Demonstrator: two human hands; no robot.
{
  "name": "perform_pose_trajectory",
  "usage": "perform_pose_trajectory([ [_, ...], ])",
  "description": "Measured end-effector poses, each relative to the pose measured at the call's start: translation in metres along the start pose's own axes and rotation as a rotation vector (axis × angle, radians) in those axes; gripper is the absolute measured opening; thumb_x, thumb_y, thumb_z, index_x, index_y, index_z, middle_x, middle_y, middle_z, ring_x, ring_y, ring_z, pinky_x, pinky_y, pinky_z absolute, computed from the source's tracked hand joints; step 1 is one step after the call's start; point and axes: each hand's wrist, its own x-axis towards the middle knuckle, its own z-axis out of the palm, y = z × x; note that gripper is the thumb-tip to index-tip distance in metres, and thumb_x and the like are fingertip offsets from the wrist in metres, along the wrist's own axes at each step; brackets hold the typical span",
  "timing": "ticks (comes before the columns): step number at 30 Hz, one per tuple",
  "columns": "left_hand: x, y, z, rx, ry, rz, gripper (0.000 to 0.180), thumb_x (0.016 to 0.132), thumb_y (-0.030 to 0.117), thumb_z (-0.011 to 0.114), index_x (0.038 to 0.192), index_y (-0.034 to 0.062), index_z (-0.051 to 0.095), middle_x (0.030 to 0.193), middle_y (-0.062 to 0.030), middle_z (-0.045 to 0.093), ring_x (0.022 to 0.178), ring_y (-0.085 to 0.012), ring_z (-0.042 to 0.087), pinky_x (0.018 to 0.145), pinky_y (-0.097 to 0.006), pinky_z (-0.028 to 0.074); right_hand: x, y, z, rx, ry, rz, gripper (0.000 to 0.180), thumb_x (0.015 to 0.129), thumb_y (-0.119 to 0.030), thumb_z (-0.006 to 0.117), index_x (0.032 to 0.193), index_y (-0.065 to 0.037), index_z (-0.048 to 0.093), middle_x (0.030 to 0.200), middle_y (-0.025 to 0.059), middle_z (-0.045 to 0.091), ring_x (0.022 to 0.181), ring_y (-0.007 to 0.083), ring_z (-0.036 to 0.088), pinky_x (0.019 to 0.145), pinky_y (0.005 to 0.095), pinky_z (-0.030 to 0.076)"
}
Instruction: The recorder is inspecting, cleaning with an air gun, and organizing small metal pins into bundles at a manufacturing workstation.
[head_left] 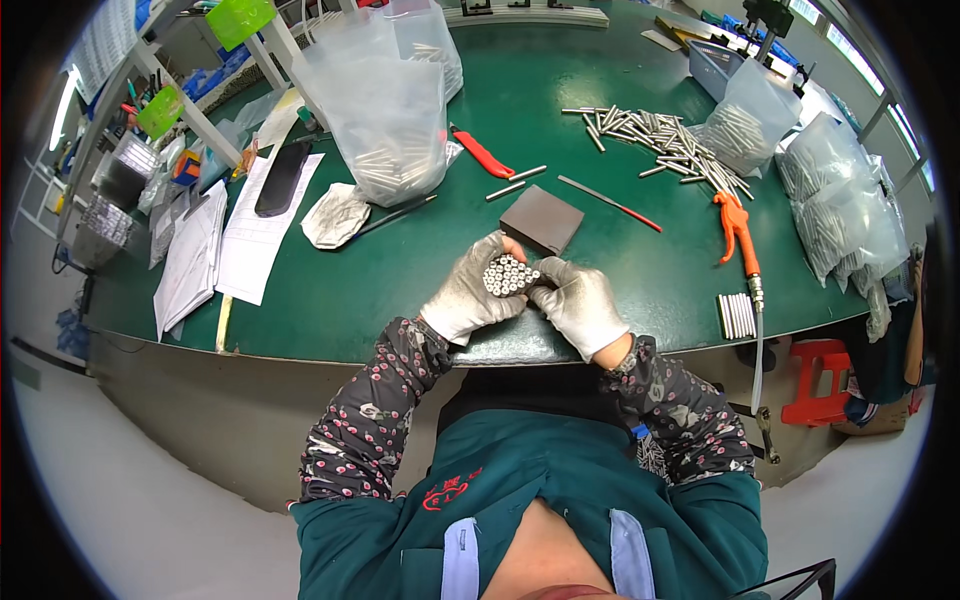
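Note:
A bundle of metal pins, seen end-on as many small round ends, is gripped in my gloved left hand close to the table's front edge. My gloved right hand is closed at the bundle's right side, its thumb and fingertips touching the outermost pin ends. Just beyond my hands lies a dark square block. Two loose pins rest behind it, beside a red-handled cutter. To the block's right lies a thin file with a red tip.
A pile of loose pins spreads at the back right, near clear bags of pins. An orange air gun with a hose and a row of pins lie at right. At left are a large bag, a phone and papers.

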Motion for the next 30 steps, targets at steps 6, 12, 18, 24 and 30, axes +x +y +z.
perform_pose_trajectory([
  [6,0.002,-0.005,0.004,0.098,-0.003,0.123,0.058,0.061,-0.004,0.070,0.113,0.0056,0.046,0.098,-0.0022,0.052,0.091,-0.0101,0.051,0.083,-0.023,0.043,0.005,0.013,0.005,0.012,0.043,-0.073,0.014,0.075,-0.011,0.057,0.087,-0.006,0.062,0.075,0.0152,0.063,0.070,0.0329,0.061,0.063,0.0390,0.049],
  [12,0.000,0.000,0.007,0.092,0.006,0.055,0.092,0.060,-0.004,0.069,0.140,0.0101,0.024,0.088,-0.0002,0.055,0.081,-0.0097,0.054,0.078,-0.023,0.045,0.004,0.004,-0.001,0.051,0.057,0.117,0.014,0.075,-0.012,0.057,0.085,-0.004,0.062,0.073,0.0147,0.063,0.069,0.0297,0.063,0.062,0.0344,0.050],
  [18,-0.002,-0.004,0.008,0.199,0.019,0.191,0.093,0.062,-0.001,0.069,0.141,0.0154,0.023,0.079,-0.0024,0.056,0.072,-0.0117,0.055,0.072,-0.024,0.046,0.003,-0.004,-0.008,0.200,-0.049,0.207,0.014,0.075,-0.009,0.054,0.087,-0.003,0.060,0.073,0.0140,0.063,0.065,0.0252,0.063,0.060,0.0326,0.050],
  [24,-0.002,-0.011,0.006,0.162,-0.001,0.224,0.105,0.061,-0.001,0.071,0.144,0.0165,0.009,0.086,-0.0031,0.057,0.079,-0.0142,0.057,0.077,-0.026,0.046,-0.001,0.005,0.002,0.347,0.019,0.137,0.015,0.073,-0.005,0.053,0.087,-0.002,0.059,0.074,0.0136,0.063,0.066,0.0248,0.064,0.059,0.0329,0.051],
  [30,0.002,-0.013,0.007,0.147,-0.024,0.211,0.108,0.060,-0.005,0.070,0.144,0.0128,0.004,0.091,-0.0016,0.055,0.082,-0.0116,0.055,0.078,-0.023,0.045,0.003,-0.009,-0.003,-0.071,0.029,0.075,0.017,0.067,-0.009,0.055,0.082,-0.005,0.060,0.071,0.0194,0.060,0.071,0.0357,0.061,0.064,0.0392,0.050],
])
